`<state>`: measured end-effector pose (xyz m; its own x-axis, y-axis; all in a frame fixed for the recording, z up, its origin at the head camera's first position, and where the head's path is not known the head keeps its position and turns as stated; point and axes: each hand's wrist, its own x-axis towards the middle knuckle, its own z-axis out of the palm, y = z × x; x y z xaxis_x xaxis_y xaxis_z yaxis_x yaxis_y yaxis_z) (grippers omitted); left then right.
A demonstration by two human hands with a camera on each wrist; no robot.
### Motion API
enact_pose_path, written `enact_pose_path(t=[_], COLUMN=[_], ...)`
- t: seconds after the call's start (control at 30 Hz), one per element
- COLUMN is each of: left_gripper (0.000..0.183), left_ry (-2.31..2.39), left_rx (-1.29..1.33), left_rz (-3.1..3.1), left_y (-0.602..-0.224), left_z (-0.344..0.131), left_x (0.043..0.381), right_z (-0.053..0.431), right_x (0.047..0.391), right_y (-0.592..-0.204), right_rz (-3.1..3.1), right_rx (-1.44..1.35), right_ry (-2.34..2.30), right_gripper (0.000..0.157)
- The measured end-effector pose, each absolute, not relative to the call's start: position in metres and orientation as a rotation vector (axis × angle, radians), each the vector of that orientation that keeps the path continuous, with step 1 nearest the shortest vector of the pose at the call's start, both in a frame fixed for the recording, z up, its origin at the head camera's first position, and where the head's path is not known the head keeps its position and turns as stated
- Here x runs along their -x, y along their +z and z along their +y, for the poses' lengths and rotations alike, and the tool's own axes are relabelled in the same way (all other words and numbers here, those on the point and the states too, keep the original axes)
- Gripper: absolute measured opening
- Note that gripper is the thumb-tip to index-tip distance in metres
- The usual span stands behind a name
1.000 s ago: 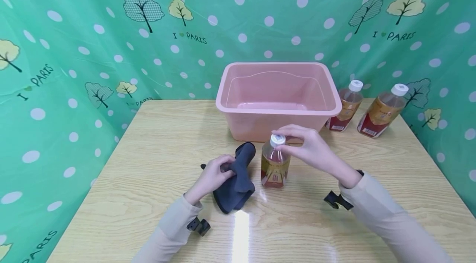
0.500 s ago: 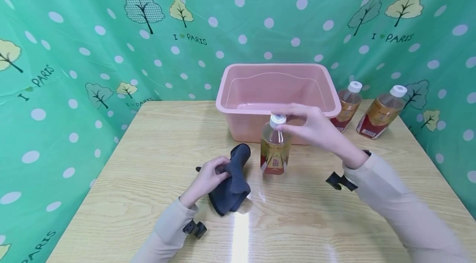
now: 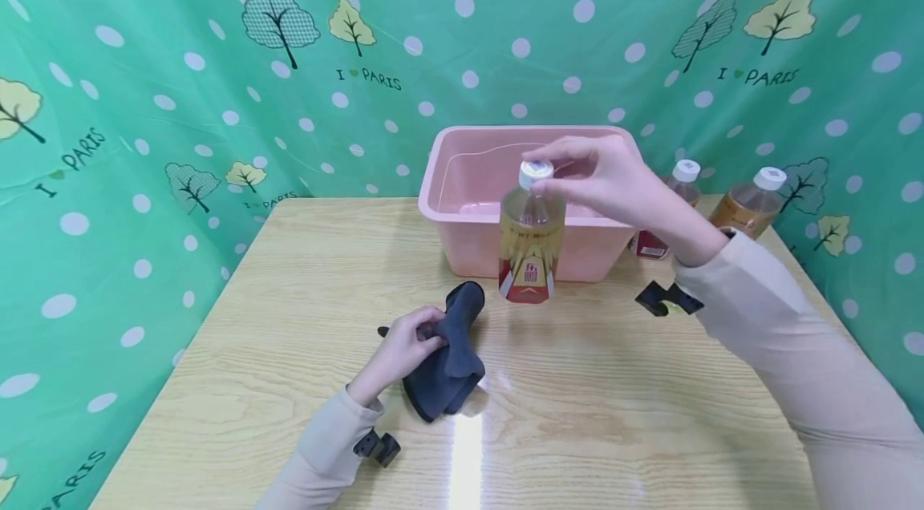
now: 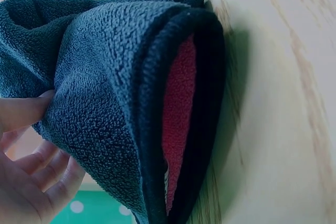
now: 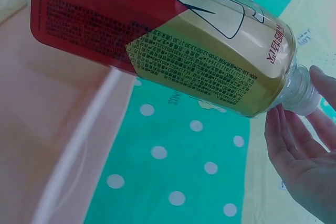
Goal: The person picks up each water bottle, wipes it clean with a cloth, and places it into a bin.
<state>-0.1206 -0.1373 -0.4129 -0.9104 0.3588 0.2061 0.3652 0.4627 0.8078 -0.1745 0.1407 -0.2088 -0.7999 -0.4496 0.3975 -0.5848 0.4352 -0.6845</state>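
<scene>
My right hand (image 3: 602, 173) grips a clear plastic bottle (image 3: 532, 245) by its white cap, thumb on one side and fingers on the other. The bottle hangs upright above the table, overlapping the front wall of the pink bin (image 3: 462, 241) in the head view. Its red and gold label fills much of the right wrist view, with the fingers (image 5: 294, 140) at the neck. Lower left, my left hand (image 3: 399, 350) pinches a dark grey cloth (image 3: 451, 366) that rests bunched on the table. The left wrist view shows a red inner side (image 4: 180, 114) in the fold of the cloth.
Two more bottles with white caps, one (image 3: 684, 181) close beside the bin and another (image 3: 751, 201) farther right, stand partly behind my right arm. A green curtain (image 3: 361, 29) surrounds the wooden table (image 3: 303, 269) at the back and sides.
My right hand has lifted the bottle off the table, upward and toward the bin. The left hand and the cloth have shifted slightly left.
</scene>
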Motion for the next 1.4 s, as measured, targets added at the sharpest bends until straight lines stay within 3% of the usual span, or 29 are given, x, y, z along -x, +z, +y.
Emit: enact_pose_path(t=[0.77,1.4], left_gripper=[0.02,0.02], left_ry=[-1.484,-1.483], left_rx=[0.696,0.703], left_rz=[-2.656,-2.653], left_y=[-0.417,-0.416], left_z=[-0.138,-0.138], left_x=[0.12,0.118], right_z=[0.121,0.099], right_x=[0.211,0.262], right_y=[-0.13,-0.139], right_rz=[-2.693,-2.843], right_rx=[-0.662,-0.607], right_ry=[1.371,1.27], right_gripper=[0.042,0.047])
